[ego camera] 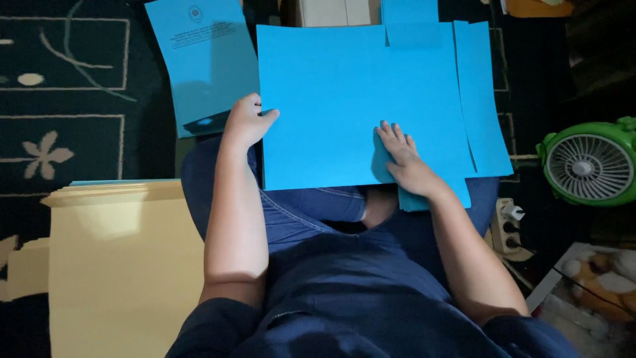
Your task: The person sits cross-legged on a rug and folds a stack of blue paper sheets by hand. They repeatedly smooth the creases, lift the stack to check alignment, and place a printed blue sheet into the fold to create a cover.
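Resting across the seated person's lap, the top blue sheet [344, 99] served as the landmark in the head view. The left hand [246, 122] gripped its left edge, fingers curled over it. The right hand [404, 159] lay open and flat on its lower right part. More blue sheets [487, 99] fanned out just right of it, unaligned; a slip of either hand could probably have slid them off the lap. Left of it lay a printed blue cover [199, 59] bearing a round emblem and dark lines. Below left stood a cream paper stack [119, 265]; far right, a green fan [586, 166].
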